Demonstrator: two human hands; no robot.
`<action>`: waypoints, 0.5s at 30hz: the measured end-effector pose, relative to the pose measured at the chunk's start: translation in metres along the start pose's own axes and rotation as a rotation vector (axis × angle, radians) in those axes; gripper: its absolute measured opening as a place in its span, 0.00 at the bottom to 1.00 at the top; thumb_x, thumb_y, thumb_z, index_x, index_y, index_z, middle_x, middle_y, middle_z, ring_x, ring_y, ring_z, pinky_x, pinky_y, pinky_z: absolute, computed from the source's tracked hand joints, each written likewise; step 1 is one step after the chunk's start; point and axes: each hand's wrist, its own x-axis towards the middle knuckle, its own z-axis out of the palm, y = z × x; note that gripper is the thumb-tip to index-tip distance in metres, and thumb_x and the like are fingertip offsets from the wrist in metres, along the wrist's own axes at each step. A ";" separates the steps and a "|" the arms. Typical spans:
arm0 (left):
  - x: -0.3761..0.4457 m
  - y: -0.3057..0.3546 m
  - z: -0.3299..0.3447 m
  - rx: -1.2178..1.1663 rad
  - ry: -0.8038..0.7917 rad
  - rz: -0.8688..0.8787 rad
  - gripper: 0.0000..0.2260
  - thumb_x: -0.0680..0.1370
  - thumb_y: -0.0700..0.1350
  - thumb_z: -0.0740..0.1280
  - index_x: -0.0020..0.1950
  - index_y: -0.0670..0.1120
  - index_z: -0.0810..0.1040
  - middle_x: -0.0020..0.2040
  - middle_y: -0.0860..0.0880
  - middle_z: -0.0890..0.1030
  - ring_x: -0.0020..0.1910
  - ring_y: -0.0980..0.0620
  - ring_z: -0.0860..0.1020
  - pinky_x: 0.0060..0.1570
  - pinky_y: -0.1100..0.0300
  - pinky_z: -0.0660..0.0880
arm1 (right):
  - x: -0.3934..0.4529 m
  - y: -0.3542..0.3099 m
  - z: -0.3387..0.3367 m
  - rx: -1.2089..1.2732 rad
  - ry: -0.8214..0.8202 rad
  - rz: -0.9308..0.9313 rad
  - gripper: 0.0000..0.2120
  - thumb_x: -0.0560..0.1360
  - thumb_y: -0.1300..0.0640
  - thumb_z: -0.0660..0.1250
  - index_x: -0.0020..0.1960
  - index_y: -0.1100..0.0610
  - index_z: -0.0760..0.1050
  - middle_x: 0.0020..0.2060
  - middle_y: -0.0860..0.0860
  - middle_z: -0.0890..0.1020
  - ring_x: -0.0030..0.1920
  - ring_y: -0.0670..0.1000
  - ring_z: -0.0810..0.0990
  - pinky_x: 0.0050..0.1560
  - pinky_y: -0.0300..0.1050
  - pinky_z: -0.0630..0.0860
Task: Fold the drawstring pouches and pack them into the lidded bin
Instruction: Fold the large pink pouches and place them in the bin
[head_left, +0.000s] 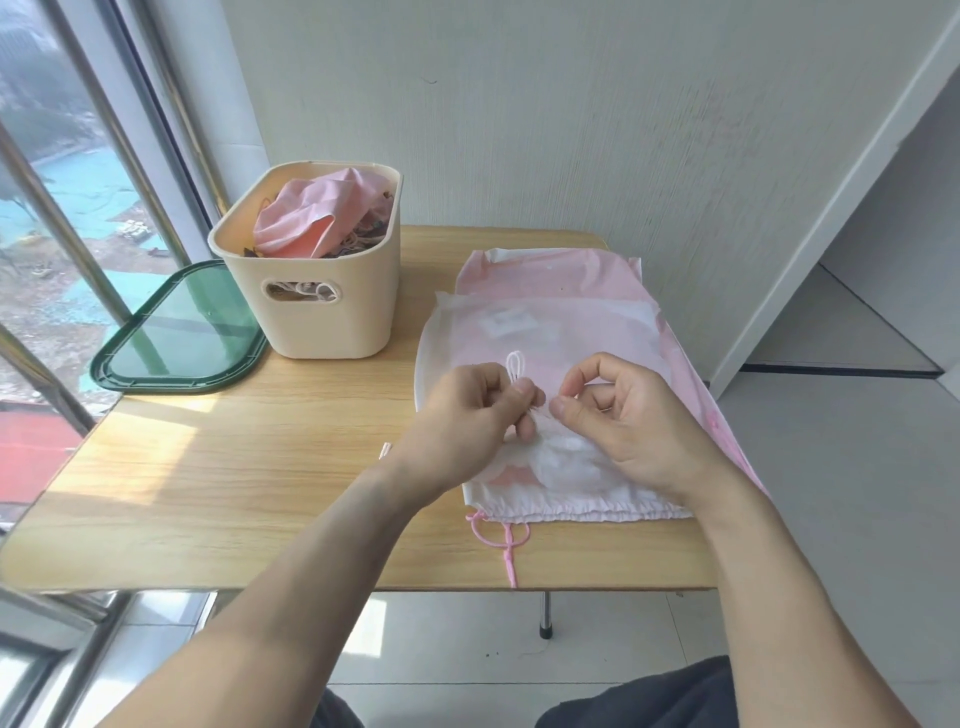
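One bin (311, 291) and one green lid (176, 332) sit on the desk (208, 493), beside a stack of flat pouches (550, 312) — their number is hard to tell. Over the stack the left hand (467, 410) pinches a looped white cord (515, 366), and the right hand (623, 415) pinches its other end — the bin's crumpled contents are mostly hidden.

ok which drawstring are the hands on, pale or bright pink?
The pale cord, looped above the left hand and right hand mid-pouch. The bright pink cord lies untouched at the table's near edge.

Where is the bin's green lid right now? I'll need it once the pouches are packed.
In the head view the green lid lies flat at the table's far left corner by the window, touching the left side of the beige bin.
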 end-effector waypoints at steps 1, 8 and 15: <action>0.000 -0.001 0.001 0.009 0.022 0.014 0.10 0.83 0.45 0.63 0.48 0.40 0.77 0.30 0.54 0.79 0.25 0.58 0.69 0.28 0.63 0.66 | 0.000 -0.001 0.001 -0.006 -0.026 -0.002 0.06 0.78 0.63 0.71 0.45 0.57 0.74 0.29 0.57 0.69 0.25 0.45 0.63 0.28 0.34 0.62; -0.001 -0.001 -0.005 0.029 -0.047 0.089 0.08 0.81 0.41 0.66 0.44 0.42 0.70 0.34 0.50 0.80 0.28 0.61 0.74 0.32 0.69 0.68 | -0.007 -0.002 0.012 -0.015 -0.115 -0.006 0.04 0.71 0.61 0.74 0.43 0.59 0.80 0.44 0.55 0.86 0.44 0.48 0.77 0.51 0.42 0.76; 0.004 -0.009 -0.010 0.000 -0.027 0.104 0.12 0.73 0.45 0.76 0.42 0.43 0.74 0.41 0.35 0.83 0.40 0.34 0.82 0.41 0.41 0.77 | -0.004 0.003 0.014 -0.092 -0.051 0.014 0.06 0.69 0.57 0.80 0.42 0.53 0.83 0.36 0.47 0.79 0.40 0.44 0.77 0.51 0.43 0.77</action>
